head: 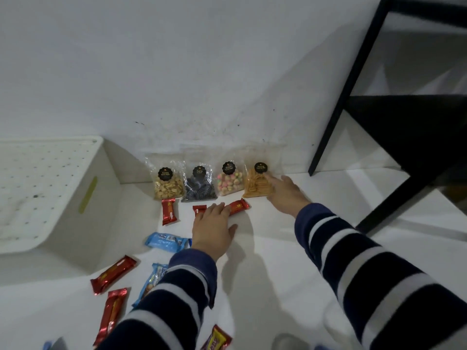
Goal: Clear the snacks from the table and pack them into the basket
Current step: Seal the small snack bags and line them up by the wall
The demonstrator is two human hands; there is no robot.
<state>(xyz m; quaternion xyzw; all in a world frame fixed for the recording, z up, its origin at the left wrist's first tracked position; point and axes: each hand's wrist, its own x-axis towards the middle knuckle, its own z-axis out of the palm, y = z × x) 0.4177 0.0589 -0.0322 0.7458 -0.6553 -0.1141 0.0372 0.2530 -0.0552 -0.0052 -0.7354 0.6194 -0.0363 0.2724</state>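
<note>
A white perforated basket [75, 173] stands at the left on the white table [273, 261]. Several clear snack bags lean on the wall: peanuts [168, 184], dark swirls [199, 188], pastel puffs [228, 183] and orange crackers [256, 184]. My right hand [284, 193] touches the orange cracker bag's right side, fingers spread. My left hand [214, 228] lies flat, fingers apart, over a red bar [198, 209], fingertips touching another red bar [238, 206]. More red bars [168, 210] [113, 274] [111, 314] and blue packets [168, 242] [149, 281] lie nearer me.
A black metal frame [353, 79] with a dark shelf rises at the right, its leg standing on the table. A yellow-purple wrapper [217, 339] lies at the bottom edge. The white wall runs along the back.
</note>
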